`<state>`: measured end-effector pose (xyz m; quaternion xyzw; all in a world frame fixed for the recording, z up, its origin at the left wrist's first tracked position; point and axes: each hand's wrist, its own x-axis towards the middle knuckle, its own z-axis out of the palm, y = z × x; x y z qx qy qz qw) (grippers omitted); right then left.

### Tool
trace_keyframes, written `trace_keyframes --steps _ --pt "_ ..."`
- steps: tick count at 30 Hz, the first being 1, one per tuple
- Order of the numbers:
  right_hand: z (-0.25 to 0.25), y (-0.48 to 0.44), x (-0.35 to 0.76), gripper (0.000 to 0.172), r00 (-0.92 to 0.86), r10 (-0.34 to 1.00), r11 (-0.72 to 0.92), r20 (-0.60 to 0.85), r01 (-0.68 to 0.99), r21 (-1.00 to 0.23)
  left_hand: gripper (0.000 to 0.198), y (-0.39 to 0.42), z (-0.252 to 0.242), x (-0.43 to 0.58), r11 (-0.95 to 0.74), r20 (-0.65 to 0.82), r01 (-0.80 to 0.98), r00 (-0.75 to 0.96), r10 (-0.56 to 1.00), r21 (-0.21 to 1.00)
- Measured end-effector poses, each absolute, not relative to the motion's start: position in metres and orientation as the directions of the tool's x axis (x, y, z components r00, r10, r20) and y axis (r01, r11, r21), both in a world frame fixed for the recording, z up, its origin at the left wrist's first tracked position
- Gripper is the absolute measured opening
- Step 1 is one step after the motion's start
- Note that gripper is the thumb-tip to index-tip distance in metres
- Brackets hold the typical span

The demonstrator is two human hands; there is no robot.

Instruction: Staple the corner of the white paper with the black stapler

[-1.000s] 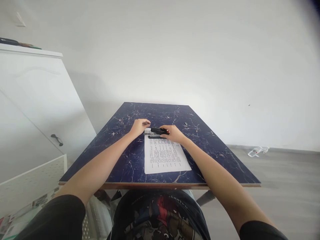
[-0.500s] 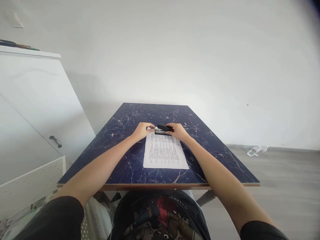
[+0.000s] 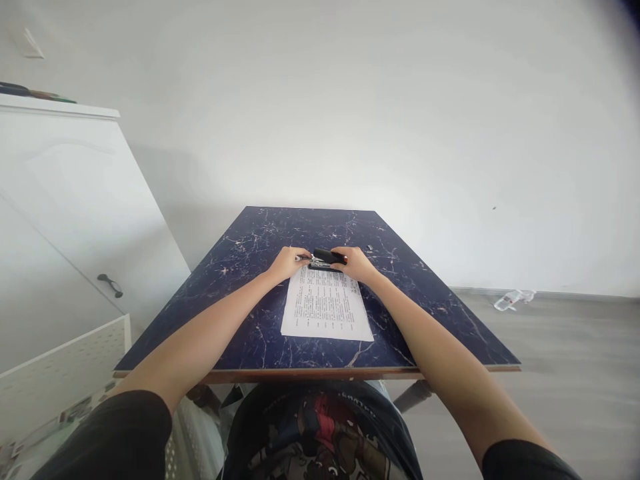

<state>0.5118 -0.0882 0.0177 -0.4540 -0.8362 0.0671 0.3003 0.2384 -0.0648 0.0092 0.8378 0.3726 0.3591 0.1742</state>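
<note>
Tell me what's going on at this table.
A person sits at a dark blue marbled table with a printed sheet lying flat on it. The right hand holds a black stapler at the sheet's far edge, its top raised off the base. The left hand has its fingertips at the stapler's front end; whether they pinch anything is too small to tell.

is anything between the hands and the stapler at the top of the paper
Nothing visible. The right hand holds the stapler at the far edge of the paper; the left hand reaches the stapler's other end.
</note>
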Motion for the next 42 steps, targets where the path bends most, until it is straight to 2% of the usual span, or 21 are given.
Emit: trace_keyframes --steps 13,17,21,29,34,42 --pt "0.022 -0.092 0.511 0.034 -0.418 0.812 0.566 0.407 0.734 -0.375 0.015 -0.069 0.018 0.234 -0.638 0.409 0.559 0.491 0.769 0.529" --pt "0.026 -0.093 0.514 0.040 -0.435 0.819 0.566 0.374 0.717 -0.407 0.024 -0.059 0.018 0.218 -0.612 0.401 0.506 0.470 0.786 0.608" --pt "0.027 -0.093 0.517 0.049 -0.440 0.844 0.534 0.307 0.734 -0.420 0.028 -0.050 0.020 0.198 -0.513 0.298 0.432 0.473 0.829 0.742" --pt "0.025 -0.092 0.514 0.046 -0.418 0.850 0.520 0.319 0.761 -0.388 0.044 -0.063 0.022 0.212 -0.268 0.122 0.281 0.446 0.887 0.921" --pt "0.025 -0.090 0.514 0.045 -0.407 0.849 0.520 0.336 0.756 -0.398 0.049 -0.073 0.019 0.227 -0.218 0.110 0.210 0.429 0.897 0.953" --pt "0.019 -0.083 0.517 0.046 -0.405 0.840 0.536 0.360 0.721 -0.439 0.046 -0.076 0.014 0.244 -0.153 0.087 0.145 0.385 0.919 0.977"
